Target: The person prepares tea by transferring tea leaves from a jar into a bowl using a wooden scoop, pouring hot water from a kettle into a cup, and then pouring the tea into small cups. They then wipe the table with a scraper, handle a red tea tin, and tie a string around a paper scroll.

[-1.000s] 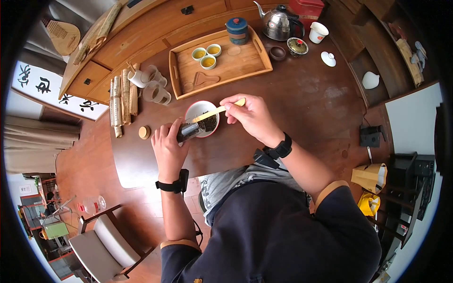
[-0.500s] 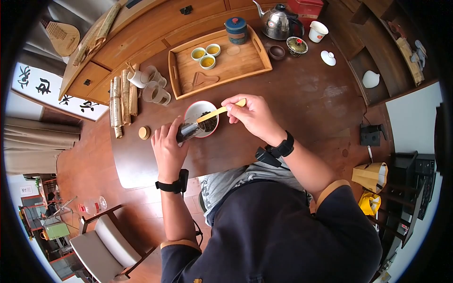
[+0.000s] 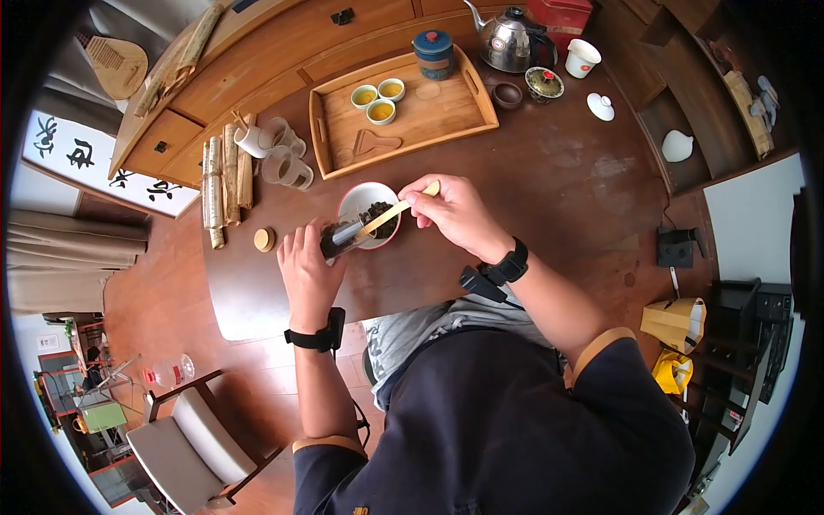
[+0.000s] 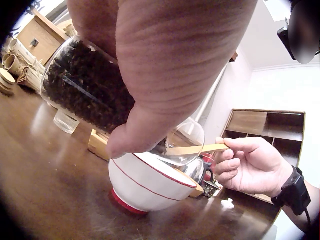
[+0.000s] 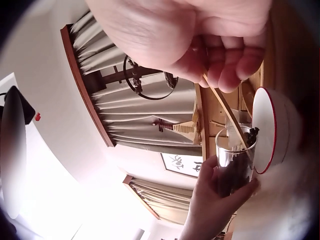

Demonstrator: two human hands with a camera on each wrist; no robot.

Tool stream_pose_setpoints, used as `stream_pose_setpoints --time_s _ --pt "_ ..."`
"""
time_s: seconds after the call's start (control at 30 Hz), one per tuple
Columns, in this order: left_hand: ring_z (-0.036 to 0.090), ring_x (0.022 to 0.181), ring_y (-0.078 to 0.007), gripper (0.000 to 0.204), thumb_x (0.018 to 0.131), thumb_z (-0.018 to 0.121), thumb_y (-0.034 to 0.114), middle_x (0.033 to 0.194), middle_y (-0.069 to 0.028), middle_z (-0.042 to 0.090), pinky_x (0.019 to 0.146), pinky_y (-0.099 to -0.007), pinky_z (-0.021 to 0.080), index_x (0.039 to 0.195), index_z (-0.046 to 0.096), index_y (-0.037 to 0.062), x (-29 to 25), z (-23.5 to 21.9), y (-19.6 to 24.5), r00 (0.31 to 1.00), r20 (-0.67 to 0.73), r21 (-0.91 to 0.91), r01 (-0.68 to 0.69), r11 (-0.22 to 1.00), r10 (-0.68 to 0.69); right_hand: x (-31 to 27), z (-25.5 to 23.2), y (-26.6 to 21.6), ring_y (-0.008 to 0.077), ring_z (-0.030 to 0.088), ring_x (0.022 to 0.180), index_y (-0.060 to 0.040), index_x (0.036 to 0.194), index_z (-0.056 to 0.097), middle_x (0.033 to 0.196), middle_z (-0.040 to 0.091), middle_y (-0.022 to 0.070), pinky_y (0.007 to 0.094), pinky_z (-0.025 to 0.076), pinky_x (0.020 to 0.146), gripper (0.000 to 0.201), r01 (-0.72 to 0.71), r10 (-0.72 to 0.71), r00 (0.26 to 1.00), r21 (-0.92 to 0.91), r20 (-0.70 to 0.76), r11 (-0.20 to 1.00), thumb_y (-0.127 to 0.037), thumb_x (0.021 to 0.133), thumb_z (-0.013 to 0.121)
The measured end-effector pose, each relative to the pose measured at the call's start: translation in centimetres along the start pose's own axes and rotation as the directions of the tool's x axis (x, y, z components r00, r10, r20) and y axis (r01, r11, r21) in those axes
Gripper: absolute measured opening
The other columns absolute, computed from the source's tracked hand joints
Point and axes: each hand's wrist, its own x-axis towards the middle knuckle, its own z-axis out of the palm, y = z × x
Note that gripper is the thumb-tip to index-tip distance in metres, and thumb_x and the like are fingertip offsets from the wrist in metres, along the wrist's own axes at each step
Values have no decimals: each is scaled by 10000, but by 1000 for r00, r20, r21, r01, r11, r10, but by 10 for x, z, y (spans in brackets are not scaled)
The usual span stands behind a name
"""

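Observation:
My left hand (image 3: 309, 262) grips a clear glass jar (image 4: 85, 85) filled with dark tea leaves. The jar lies tilted, its mouth over the near rim of a white, red-rimmed bowl (image 4: 145, 182). Dark tea leaves (image 3: 380, 225) lie inside the bowl. Between thumb and fingers, my right hand (image 3: 459, 215) pinches a flat bamboo tea scoop (image 3: 396, 210). In the right wrist view, the scoop's end reaches into the jar's mouth, with some leaves (image 5: 253, 135) at the rim by the bowl.
Behind the bowl, a wooden tray (image 3: 446, 129) carries several small items, including tea cups (image 3: 381, 112) and a blue canister (image 3: 433, 56). A kettle (image 3: 508, 43) and lidded bowl (image 3: 543, 83) stand at back right. Left are glass cups (image 3: 287, 169), bamboo scrolls (image 3: 230, 176) and a round lid (image 3: 263, 239).
The scoop's end has dropped slightly towards me at the jar's mouth, and my right hand has shifted a little left. My left hand keeps its hold on the jar.

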Motion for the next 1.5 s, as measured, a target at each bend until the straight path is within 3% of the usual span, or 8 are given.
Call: stream_pose_setpoints --time_s 0.13,0.27,0.6,0.73,0.87,1.17,1.37,1.5 --pt "616 1083 -358 569 707 796 39 1090 -128 679 1027 -485 441 1247 626 100 -1 1 -2 1000 -11 -11 -13 1000 13 1 -7 5 67 622 706 29 1114 728 860 705 13 233 521 650 200 74 -73 997 28 -31 997 -140 1051 643" --pt "616 1080 -352 552 713 792 44 1072 -120 683 1039 -481 438 1237 630 102 0 4 -1 1000 -15 -19 -17 1000 17 0 3 -3 77 637 761 28 1160 721 861 691 20 238 533 729 209 3 1 1000 203 -22 979 -125 1074 609" --pt "605 1069 -320 543 726 806 104 1099 -69 673 976 -459 444 1245 650 134 -2 4 -6 999 -23 13 -41 999 41 -4 2 7 83 652 752 23 1158 720 880 706 33 241 555 701 189 55 -57 998 -39 -42 998 -105 1065 617" --pt "614 1059 -325 542 719 786 56 1083 -86 686 1024 -465 435 1235 628 105 -1 5 -5 999 -22 5 -33 999 33 -3 -3 8 78 650 727 15 1133 736 859 711 30 241 538 658 187 74 -65 995 133 -75 988 -127 1049 649" --pt "611 1076 -319 566 706 777 46 1110 -71 681 1011 -455 437 1246 625 117 1 6 -2 1000 -14 4 -27 1000 27 1 3 8 70 619 708 4 1103 734 838 692 17 228 521 647 185 -44 47 999 261 -5 964 -151 1056 645" --pt "606 1094 -326 602 680 804 39 1135 -71 679 992 -448 440 1249 627 121 -2 4 -6 1000 -11 -1 -14 1000 14 1 -5 11 73 615 709 3 1086 729 834 678 8 231 513 655 184 -28 37 996 109 -85 994 -156 1056 643" --pt "605 1083 -328 613 672 811 36 1126 -74 675 977 -448 444 1251 627 115 -1 3 -5 999 -26 -14 -20 1000 19 2 -4 10 86 647 742 15 1107 727 849 692 20 238 537 682 198 52 -35 996 209 -84 976 -157 1064 639" --pt "605 1076 -328 614 674 814 39 1121 -75 674 969 -448 445 1254 628 115 0 3 -3 999 -25 -8 -24 1000 24 4 11 12 98 674 777 25 1150 725 880 715 37 249 560 718 201 84 -81 996 135 -33 987 -133 1069 628"
